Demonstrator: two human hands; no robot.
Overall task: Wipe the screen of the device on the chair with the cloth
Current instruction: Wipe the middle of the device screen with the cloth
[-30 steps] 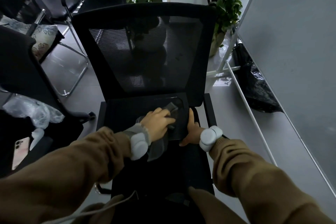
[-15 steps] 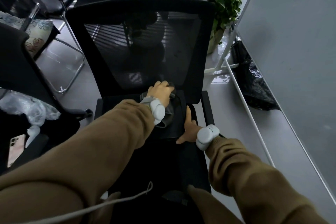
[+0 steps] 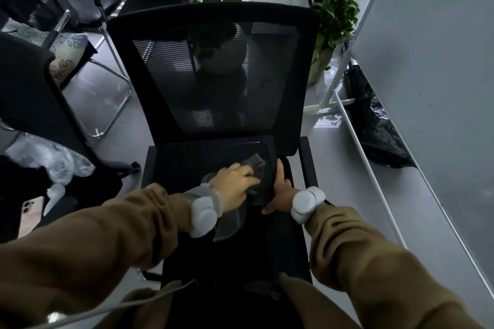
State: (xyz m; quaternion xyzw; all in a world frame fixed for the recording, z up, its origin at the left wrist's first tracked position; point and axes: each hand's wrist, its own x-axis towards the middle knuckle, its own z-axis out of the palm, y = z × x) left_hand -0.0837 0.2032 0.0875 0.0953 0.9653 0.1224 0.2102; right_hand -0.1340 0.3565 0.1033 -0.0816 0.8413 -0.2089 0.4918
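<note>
While our left hand (image 3: 235, 181) lies palm-down with its fingers spread nearly straight, it presses a thin grey semi-transparent cloth (image 3: 255, 164) flat against the dark glossy screen of a flat black tablet-like device (image 3: 213, 155). That device rests on the black mesh seat of the black office chair (image 3: 213, 67), close to the foot of the mesh backrest. One end of the cloth pokes out beyond our fingertips toward the device's right edge, and the other end trails back under our wrist and hangs over the seat.

Our right hand (image 3: 279, 189) steadies the device at its right edge: the thumb is hooked at the near right corner and one finger runs up along the side. How far its other fingers curl round the edge we cannot tell. Both our wrists carry pale grey bands over brown sleeves.

To the left of the chair stands another dark chair, with crumpled clear plastic wrap (image 3: 50, 155) and a pale phone (image 3: 29, 211) near it. Behind the backrest grow leafy green potted plants (image 3: 334, 19), and a black plastic bag (image 3: 379, 131) lies on the floor to the right, beside a tall grey panel (image 3: 433, 67).
</note>
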